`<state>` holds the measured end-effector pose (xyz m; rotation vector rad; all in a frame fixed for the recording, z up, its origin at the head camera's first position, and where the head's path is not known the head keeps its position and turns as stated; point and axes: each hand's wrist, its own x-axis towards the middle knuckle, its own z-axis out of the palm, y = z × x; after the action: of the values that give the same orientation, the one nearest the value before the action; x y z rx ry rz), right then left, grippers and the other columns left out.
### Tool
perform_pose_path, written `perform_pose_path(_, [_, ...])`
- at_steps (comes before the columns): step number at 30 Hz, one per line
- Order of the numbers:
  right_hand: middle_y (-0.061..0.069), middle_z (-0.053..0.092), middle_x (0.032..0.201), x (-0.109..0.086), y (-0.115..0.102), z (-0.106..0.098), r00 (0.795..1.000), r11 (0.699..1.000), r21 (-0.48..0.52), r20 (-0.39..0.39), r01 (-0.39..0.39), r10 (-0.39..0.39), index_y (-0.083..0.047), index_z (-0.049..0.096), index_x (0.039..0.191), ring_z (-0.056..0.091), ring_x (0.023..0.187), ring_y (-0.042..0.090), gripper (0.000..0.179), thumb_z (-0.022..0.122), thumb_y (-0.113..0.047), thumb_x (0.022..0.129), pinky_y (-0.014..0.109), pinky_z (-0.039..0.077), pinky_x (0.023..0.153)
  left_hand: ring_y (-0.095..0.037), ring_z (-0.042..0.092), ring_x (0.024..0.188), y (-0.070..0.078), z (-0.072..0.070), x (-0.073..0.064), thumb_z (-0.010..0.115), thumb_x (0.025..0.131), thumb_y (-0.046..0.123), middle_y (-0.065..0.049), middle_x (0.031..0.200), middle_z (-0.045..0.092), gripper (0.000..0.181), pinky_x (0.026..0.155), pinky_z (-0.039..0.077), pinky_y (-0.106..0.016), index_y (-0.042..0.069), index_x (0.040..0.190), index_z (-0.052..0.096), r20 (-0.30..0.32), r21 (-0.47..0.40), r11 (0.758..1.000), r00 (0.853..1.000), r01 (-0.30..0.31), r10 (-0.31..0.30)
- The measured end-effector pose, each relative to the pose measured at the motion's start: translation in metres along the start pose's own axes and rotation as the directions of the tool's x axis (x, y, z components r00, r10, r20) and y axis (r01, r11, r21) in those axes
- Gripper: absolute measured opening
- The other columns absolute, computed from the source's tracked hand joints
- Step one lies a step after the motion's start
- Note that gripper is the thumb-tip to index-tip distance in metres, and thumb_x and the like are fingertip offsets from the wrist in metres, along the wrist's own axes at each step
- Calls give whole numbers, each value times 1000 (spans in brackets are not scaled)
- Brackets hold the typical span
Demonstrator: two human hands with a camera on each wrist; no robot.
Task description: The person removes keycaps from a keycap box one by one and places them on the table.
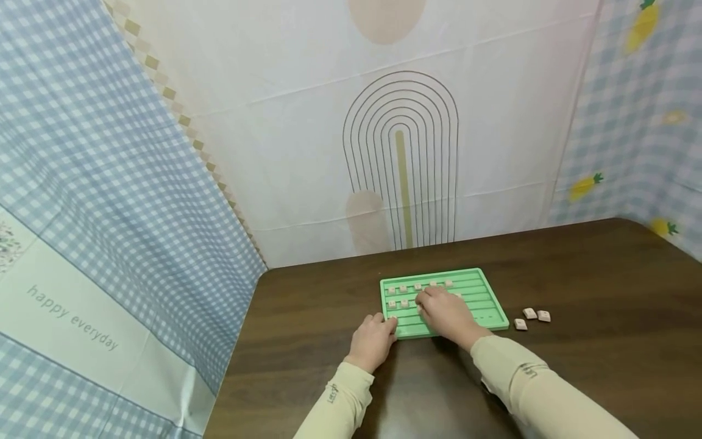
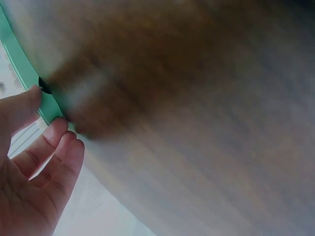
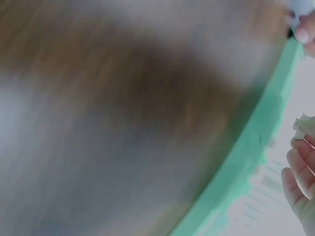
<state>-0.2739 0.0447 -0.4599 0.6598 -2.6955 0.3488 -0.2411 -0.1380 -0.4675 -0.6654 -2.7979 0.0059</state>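
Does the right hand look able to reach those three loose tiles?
Probably yes: nothing tall stands between the right hand and the loose tiles beside the green tray, though it already pinches another tile.

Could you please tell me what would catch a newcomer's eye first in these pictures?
It would probably be the bright green tray on the dark table, with the left hand gripping its near left corner and the right hand over its middle, pinching a pale tile. Next, perhaps, come the three loose tiles right of the tray and the lined arch on the pale hanging behind.
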Motion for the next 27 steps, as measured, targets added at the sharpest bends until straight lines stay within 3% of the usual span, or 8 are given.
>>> perform_pose_path(8, [8,63,89,-23,39,-33,999,998,-48,-24,-41,40,-6,66,92,61,87,26,11,64,-15,85,38,52,68,-14,47,66,-1,0,0,66,84,26,0,79,56,13,52,42,-22,19,82,55,24,-40,999,999,27,-26])
perform_pose_path(16, [9,61,88,-74,93,-64,987,986,-65,38,-151,154,-4,64,92,57,83,28,11,62,-12,85,42,49,68,-15,46,67,1,2,3,64,86,26,0,79,54,15,52,41,-23,18,81,53,38,-75,997,999,23,-21])
perform_pose_path(21, [9,63,87,-106,116,-65,979,974,-130,66,-184,193,-4,65,91,58,78,28,11,65,-13,83,39,49,61,-14,43,65,-1,3,1,66,84,24,0,77,53,16,52,39,-22,18,80,52,45,-85,996,999,27,-23])
perform_pose_path(27, [12,65,87,-121,123,-58,977,968,-170,67,-187,200,-2,66,92,59,78,30,15,68,-12,80,41,50,62,-15,45,66,-1,2,1,66,84,24,0,77,54,16,53,40,-23,18,80,52,43,-85,996,999,21,-17])
